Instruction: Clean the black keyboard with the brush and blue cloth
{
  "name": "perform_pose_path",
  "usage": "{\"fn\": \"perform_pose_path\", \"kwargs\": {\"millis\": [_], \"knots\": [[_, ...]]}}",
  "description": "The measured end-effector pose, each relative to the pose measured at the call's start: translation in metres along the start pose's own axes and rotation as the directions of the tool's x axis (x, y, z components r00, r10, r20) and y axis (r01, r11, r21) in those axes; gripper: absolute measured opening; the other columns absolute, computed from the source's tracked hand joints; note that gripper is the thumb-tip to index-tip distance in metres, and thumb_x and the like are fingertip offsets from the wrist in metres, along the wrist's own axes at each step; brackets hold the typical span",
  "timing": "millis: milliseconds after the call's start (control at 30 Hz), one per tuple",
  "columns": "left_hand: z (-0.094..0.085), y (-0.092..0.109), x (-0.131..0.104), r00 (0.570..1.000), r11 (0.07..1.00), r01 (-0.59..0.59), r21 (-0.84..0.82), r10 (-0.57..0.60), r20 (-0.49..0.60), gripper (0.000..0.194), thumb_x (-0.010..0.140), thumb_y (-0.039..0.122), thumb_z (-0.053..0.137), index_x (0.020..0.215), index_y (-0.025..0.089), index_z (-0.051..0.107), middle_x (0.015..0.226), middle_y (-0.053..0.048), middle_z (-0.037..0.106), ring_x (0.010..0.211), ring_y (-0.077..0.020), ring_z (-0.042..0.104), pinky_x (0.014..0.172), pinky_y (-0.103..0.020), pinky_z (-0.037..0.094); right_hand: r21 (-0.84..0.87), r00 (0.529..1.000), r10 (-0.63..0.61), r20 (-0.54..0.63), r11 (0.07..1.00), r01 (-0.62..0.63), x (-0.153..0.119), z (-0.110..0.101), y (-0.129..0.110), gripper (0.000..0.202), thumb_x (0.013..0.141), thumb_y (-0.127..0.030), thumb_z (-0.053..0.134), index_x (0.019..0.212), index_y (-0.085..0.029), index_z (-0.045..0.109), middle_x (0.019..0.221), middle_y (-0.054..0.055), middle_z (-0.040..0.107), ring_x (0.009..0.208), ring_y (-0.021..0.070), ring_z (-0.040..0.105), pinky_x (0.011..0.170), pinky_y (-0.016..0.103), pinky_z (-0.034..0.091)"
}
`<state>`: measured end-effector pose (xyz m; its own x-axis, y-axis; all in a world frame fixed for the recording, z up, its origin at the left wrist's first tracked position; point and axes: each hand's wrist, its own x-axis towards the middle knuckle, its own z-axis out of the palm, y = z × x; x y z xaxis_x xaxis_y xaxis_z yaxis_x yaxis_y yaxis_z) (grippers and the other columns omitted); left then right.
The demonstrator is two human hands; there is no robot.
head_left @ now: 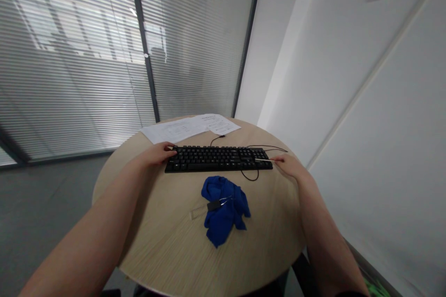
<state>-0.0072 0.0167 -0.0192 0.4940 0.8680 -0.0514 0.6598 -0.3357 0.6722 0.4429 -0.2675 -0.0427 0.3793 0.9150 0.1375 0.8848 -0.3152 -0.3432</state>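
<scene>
A black keyboard (216, 158) lies across the middle of the round table. My left hand (160, 153) grips its left end, with fingers at the upper left corner and thumb on the side. Beyond the keyboard's right end, my right hand (286, 164) pinches a thin white stick (264, 160), which looks like a cotton swab. The stick reaches left over the number keys; whether its tip touches them I cannot tell. In front of the keyboard is a crumpled blue cloth (225, 225). A wire-framed tool with a black middle (213, 205), perhaps a keycap puller, rests on the cloth.
White printed sheets (181, 127) lie at the table's far edge. The keyboard's black cable (251, 179) loops out below it, and more cable shows behind. A blind-covered glass partition (195, 46) stands behind the table (167, 246), with a white wall (348, 79) close on the right.
</scene>
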Motion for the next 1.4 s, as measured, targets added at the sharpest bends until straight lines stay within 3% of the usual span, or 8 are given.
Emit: {"fn": "perform_pose_path", "kwargs": {"millis": [233, 467, 700, 1033, 1400], "knots": [[0.001, -0.008, 0.006, 1.000, 1.000, -0.013, -0.005, 0.013, 0.009, 0.056, 0.073, 0.042, 0.063, 0.122, 0.017, 0.062, 0.100, -0.008, 0.074, 0.063, -0.0187, 0.066, 0.046, -0.024, 0.049, 0.108, 0.997, 0.040, -0.073, 0.994, -0.032, 0.001, -0.001, 0.004, 0.033, 0.086, -0.023, 0.051, 0.105, -0.021, 0.078, 0.107, 0.007, 0.075, 0.101, 0.0236, 0.067, 0.090, 0.033, 0.048], [0.001, -0.006, 0.005, 1.000, 1.000, -0.008, 0.001, 0.008, 0.005, 0.054, 0.073, 0.042, 0.062, 0.121, 0.016, 0.062, 0.104, -0.009, 0.073, 0.068, -0.0199, 0.066, 0.044, -0.023, 0.047, 0.125, 0.999, -0.050, -0.014, 0.991, 0.052, -0.003, -0.001, 0.005, 0.030, 0.083, -0.042, 0.059, 0.088, -0.021, 0.080, 0.086, 0.005, 0.077, 0.082, 0.0228, 0.067, 0.072, 0.031, 0.047], [0.002, -0.011, 0.009, 0.999, 0.998, -0.023, -0.050, 0.024, 0.025, 0.054, 0.071, 0.043, 0.063, 0.118, 0.017, 0.064, 0.093, -0.006, 0.074, 0.058, -0.0172, 0.062, 0.044, -0.023, 0.046, 0.091, 0.998, -0.064, 0.024, 0.994, 0.062, -0.002, -0.002, 0.008, 0.028, 0.081, -0.039, 0.062, 0.086, -0.020, 0.080, 0.079, 0.005, 0.076, 0.076, 0.0219, 0.066, 0.065, 0.030, 0.043], [0.001, -0.007, 0.004, 1.000, 0.998, -0.010, -0.059, 0.012, 0.027, 0.060, 0.068, 0.046, 0.064, 0.119, 0.015, 0.062, 0.101, -0.008, 0.072, 0.064, -0.0178, 0.064, 0.045, -0.023, 0.047, 0.073, 0.993, -0.113, -0.038, 0.991, 0.115, -0.006, -0.002, -0.007, 0.024, 0.081, -0.034, 0.060, 0.085, -0.020, 0.079, 0.083, 0.006, 0.075, 0.077, 0.0212, 0.064, 0.067, 0.029, 0.044], [0.001, -0.009, 0.008, 1.000, 0.999, 0.005, -0.050, -0.004, 0.019, 0.056, 0.071, 0.044, 0.065, 0.121, 0.018, 0.063, 0.098, -0.007, 0.074, 0.061, -0.0176, 0.064, 0.044, -0.023, 0.047, 0.111, 0.993, -0.118, -0.017, 0.987, 0.119, 0.000, 0.006, -0.004, 0.023, 0.081, -0.034, 0.061, 0.085, -0.020, 0.078, 0.087, 0.006, 0.075, 0.082, 0.0218, 0.065, 0.071, 0.030, 0.045]]}}
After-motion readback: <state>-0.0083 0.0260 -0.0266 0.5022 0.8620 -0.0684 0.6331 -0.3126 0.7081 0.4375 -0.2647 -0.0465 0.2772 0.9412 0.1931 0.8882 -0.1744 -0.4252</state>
